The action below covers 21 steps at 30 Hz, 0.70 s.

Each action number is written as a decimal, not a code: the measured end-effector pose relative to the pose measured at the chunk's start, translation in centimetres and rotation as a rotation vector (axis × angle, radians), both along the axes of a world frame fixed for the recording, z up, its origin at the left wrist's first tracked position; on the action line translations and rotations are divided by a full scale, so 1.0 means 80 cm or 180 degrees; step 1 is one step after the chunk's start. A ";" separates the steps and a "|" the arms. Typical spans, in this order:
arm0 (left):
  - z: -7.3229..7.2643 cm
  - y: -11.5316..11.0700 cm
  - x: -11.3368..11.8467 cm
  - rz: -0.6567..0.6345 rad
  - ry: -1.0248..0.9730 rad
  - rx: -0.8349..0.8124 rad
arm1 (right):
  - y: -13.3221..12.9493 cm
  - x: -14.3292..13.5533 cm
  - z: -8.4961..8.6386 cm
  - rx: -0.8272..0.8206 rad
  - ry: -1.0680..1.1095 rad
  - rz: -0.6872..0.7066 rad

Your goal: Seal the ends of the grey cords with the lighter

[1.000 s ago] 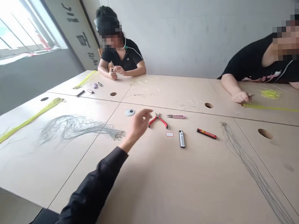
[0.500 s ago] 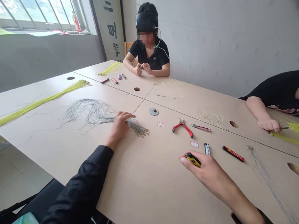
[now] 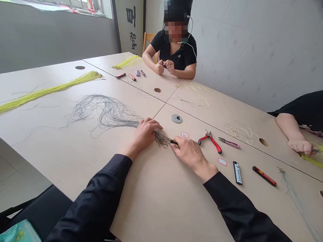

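One slip of the tool (image 3: pixel 174 142) my right grip (image 3: pixel 189 152) pinches could snag cords (image 3: pixel 115 120) beneath my left grip (image 3: pixel 147 131), closure unclear.

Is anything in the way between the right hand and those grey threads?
Nothing visible: the right hand holds a dark tool right at the ends of the threads. The left hand lies over them alongside; the pliers sit off beyond.

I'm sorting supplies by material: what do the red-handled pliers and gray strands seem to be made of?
Red-handled pliers: silvery, so likely metal, jaws; smooth, evenly red grips, probably plastic or rubber. Gray strands: fine, loosely curling, perhaps synthetic line; thin wire is possible.
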<state>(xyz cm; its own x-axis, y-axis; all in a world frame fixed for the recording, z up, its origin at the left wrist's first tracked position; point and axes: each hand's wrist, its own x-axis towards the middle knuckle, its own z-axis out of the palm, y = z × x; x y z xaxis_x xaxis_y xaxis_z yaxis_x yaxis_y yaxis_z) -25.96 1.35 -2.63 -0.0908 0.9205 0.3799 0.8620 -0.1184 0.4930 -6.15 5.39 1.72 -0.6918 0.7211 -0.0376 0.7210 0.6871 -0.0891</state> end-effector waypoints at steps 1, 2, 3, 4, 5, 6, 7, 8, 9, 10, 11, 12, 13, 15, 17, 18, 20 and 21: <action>-0.001 0.000 0.000 0.0006 -0.0001 -0.0007 | 0.000 -0.001 0.001 0.0033 -0.0062 0.0010; -0.001 0.001 0.001 0.0012 -0.0005 -0.0011 | 0.001 -0.002 0.002 0.0047 -0.0109 0.0009; -0.002 0.001 0.001 0.0016 -0.0010 -0.0013 | 0.001 -0.003 0.003 0.0039 -0.0142 0.0010; -0.002 0.001 0.002 0.0011 -0.0015 -0.0014 | 0.001 -0.003 0.003 0.0017 -0.0158 0.0015; -0.001 0.001 0.002 0.0002 -0.0016 -0.0011 | 0.002 -0.002 0.004 -0.0009 -0.0159 0.0022; -0.001 0.001 0.003 0.0001 -0.0018 -0.0002 | 0.002 -0.002 0.004 -0.0030 -0.0144 0.0033; -0.001 0.001 0.003 0.0009 -0.0020 0.0007 | 0.003 -0.001 0.004 -0.0044 -0.0111 0.0045; 0.000 0.000 0.004 0.0019 -0.0020 0.0014 | 0.003 0.000 0.004 -0.0055 -0.0069 0.0054; 0.001 0.000 0.004 0.0029 -0.0019 0.0021 | 0.004 0.001 0.003 -0.0066 -0.0021 0.0056; 0.001 0.000 0.005 0.0040 -0.0017 0.0027 | 0.004 0.002 0.003 -0.0086 0.0028 0.0047; 0.001 -0.001 0.005 0.0052 -0.0017 0.0027 | 0.004 0.002 0.002 -0.0121 0.0070 0.0026; 0.002 -0.001 0.005 0.0063 -0.0019 0.0025 | 0.004 0.003 0.002 -0.0168 0.0102 -0.0015; 0.002 -0.001 0.005 0.0067 -0.0022 0.0022 | 0.004 0.003 0.001 -0.0223 0.0127 -0.0063; 0.001 -0.001 0.004 0.0058 -0.0030 0.0035 | 0.003 0.002 0.000 -0.0304 0.0170 -0.0137; 0.000 0.000 0.004 0.0021 -0.0030 0.0068 | 0.003 0.002 0.000 -0.0308 0.0196 -0.0132; -0.001 0.000 0.003 0.0007 -0.0028 0.0091 | 0.003 0.002 -0.001 -0.0286 0.0205 -0.0113; -0.002 0.000 0.003 -0.0008 -0.0017 0.0113 | 0.003 0.002 -0.001 -0.0244 0.0202 -0.0099; -0.002 0.000 0.003 -0.0011 -0.0008 0.0110 | 0.003 0.002 -0.002 -0.0234 0.0203 -0.0103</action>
